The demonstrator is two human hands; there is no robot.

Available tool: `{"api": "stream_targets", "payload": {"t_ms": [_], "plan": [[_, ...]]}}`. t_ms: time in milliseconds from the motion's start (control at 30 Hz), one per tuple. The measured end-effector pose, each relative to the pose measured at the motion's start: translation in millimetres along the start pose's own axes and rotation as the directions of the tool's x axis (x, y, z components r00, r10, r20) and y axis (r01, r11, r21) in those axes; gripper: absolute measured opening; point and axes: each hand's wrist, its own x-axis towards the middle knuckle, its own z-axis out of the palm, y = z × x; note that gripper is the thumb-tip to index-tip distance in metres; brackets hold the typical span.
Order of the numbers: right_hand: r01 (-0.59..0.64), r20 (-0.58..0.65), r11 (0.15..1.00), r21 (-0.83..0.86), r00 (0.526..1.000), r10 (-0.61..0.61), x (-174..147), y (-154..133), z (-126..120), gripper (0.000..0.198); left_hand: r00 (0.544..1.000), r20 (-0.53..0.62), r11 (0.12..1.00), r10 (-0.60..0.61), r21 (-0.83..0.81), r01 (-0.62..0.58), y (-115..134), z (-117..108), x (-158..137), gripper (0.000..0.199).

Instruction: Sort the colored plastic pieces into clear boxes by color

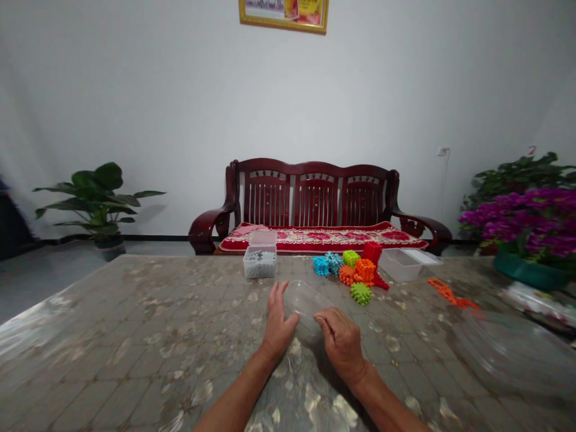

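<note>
The person is handling a clear plastic tub [303,300] that rests on or just above the patterned counter [180,336]; its see-through wall makes the contact hard to judge. The left hand [278,324] is spread along the tub's left side, thumb apart from the fingers. The right hand [342,342] has its fingers curled in and seems to pinch the tub's right edge between thumb and forefinger.

The step in hand looks like steadying the tub with one hand while working its edge with the other. Any further turn or lift would call for a light, even hold, since thin plastic may flex.

Beyond the tub and to its left stands a hinged box of grey pieces [260,265], lid raised. Beyond it to the right sits a cluster of interlocking toy bricks [365,271], the lime-green ball of bricks [360,293] being the nearest obstacle. A large clear container [513,354] lies well to the tub's right. The widest room for moving is left of the tub; the counter's far edge runs behind the box.
</note>
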Motion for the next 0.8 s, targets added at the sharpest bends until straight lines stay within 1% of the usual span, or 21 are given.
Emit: {"api": "stream_targets", "payload": {"t_ms": [133,200,233,300,367,400,467,500,533,567,600,633,667,700,733,767,800], "plan": [[-0.1,-0.052,0.991,0.093,0.993,0.105,3.8,1.8,-0.9,0.032,1.0,-0.005,0.999,-0.011,-0.054,0.011,-3.8,-1.3,0.0,0.085],[-0.187,-0.105,0.969,0.161,0.973,0.206,8.4,6.4,-3.2,0.034,0.999,-0.001,0.991,-0.035,-0.126,0.034,-5.9,-0.8,-0.8,0.09],[-0.24,-0.136,0.951,0.197,0.954,0.269,10.9,10.0,-4.9,0.036,0.999,0.002,0.984,-0.051,-0.171,0.051,-7.2,-0.4,-1.0,0.091],[-0.352,-0.197,0.897,0.266,0.892,0.408,15.7,19.5,-9.2,0.039,0.997,0.016,0.967,-0.076,-0.242,0.078,-9.7,-0.4,-0.8,0.091],[-0.45,-0.255,0.831,0.327,0.804,0.537,19.2,31.7,-14.4,0.042,0.996,0.047,0.968,-0.08,-0.234,0.089,-10.7,-2.1,0.0,0.083],[-0.486,-0.281,0.799,0.354,0.76,0.586,20.4,38.6,-17.2,0.042,0.995,0.067,0.976,-0.077,-0.199,0.089,-10.1,-3.6,0.3,0.074],[-0.526,-0.329,0.753,0.395,0.684,0.65,21.3,53.0,-23.0,0.043,0.992,0.114,0.993,-0.061,-0.096,0.072,-6.6,-6.8,0.6,0.048],[-0.535,-0.348,0.738,0.411,0.656,0.67,20.9,60.0,-25.7,0.043,0.989,0.137,0.998,-0.048,-0.042,0.054,-3.9,-8.3,0.4,0.036],[-0.542,-0.362,0.725,0.426,0.632,0.685,19.9,66.6,-28.3,0.044,0.988,0.153,0.999,-0.033,0.011,0.032,-0.9,-9.5,0.1,0.03],[-0.547,-0.372,0.715,0.435,0.614,0.696,18.1,72.5,-30.4,0.045,0.987,0.16,0.998,-0.017,0.063,0.007,2.2,-10.6,-0.4,0.028],[-0.555,-0.377,0.711,0.432,0.605,0.701,15.4,77.5,-32.0,0.045,0.988,0.157,0.993,-0.001,0.119,-0.018,5.0,-11.8,-0.8,0.028],[-0.565,-0.378,0.715,0.411,0.608,0.698,11.9,81.3,-32.8,0.047,0.989,0.146,0.982,0.011,0.185,-0.038,7.3,-13.3,-0.9,0.027],[-0.576,-0.373,0.726,0.376,0.623,0.688,7.5,84.0,-33.0,0.048,0.992,0.128,0.962,0.022,0.268,-0.055,8.9,-15.4,-0.8,0.027],[-0.585,-0.357,0.741,0.33,0.65,0.671,2.6,85.4,-32.3,0.05,0.994,0.108,0.931,0.032,0.358,-0.069,9.7,-18.3,-0.2,0.027],[-0.588,-0.323,0.759,0.281,0.687,0.651,-2.6,85.7,-31.0,0.051,0.995,0.092,0.896,0.039,0.438,-0.076,9.6,-22.1,0.7,0.027],[-0.582,-0.27,0.778,0.237,0.73,0.628,-7.8,85.0,-29.2,0.051,0.995,0.082,0.852,0.047,0.517,-0.083,8.7,-26.5,1.8,0.027],[-0.568,-0.204,0.797,0.204,0.772,0.602,-12.5,83.4,-27.1,0.051,0.996,0.077,0.823,0.053,0.562,-0.088,7.4,-31.4,3.0,0.026]]}}
